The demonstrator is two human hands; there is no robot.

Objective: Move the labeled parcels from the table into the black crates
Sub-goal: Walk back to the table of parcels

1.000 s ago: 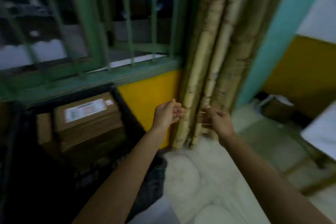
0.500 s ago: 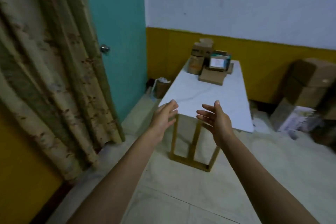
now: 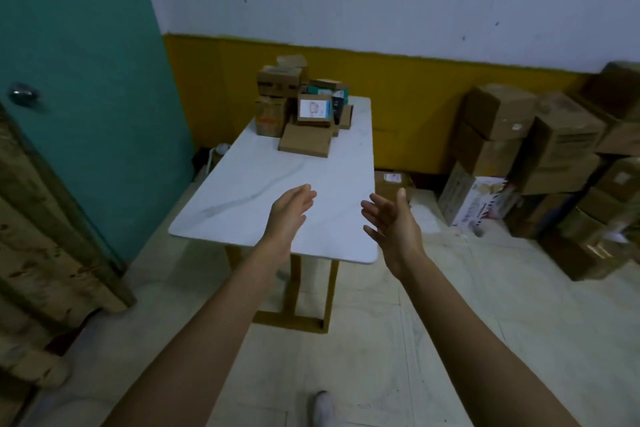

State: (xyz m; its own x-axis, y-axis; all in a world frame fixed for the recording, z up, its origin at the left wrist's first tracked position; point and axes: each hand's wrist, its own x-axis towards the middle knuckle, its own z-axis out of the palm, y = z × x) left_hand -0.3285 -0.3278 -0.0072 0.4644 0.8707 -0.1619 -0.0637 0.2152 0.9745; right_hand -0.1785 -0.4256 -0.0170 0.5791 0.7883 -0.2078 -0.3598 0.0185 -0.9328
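Head view: left hand (image 3: 289,210) and right hand (image 3: 391,218) at frame centre, fingers straight, palms facing, grasping nothing, before the near end of the table (image 3: 242,191). Labeled parcels (image 3: 304,107) piled at the far end, upper centre, well beyond both hands; left hand probably better aligned.

Ahead of your left hand (image 3: 289,210) and right hand (image 3: 391,222) stands the white marble-topped table (image 3: 242,198). On its far end, beyond both hands, sits the heap of brown cardboard parcels (image 3: 304,114). The large stacked cardboard boxes (image 3: 540,163) are on the floor right of your right hand, and the teal door (image 3: 86,80) is left of your left.
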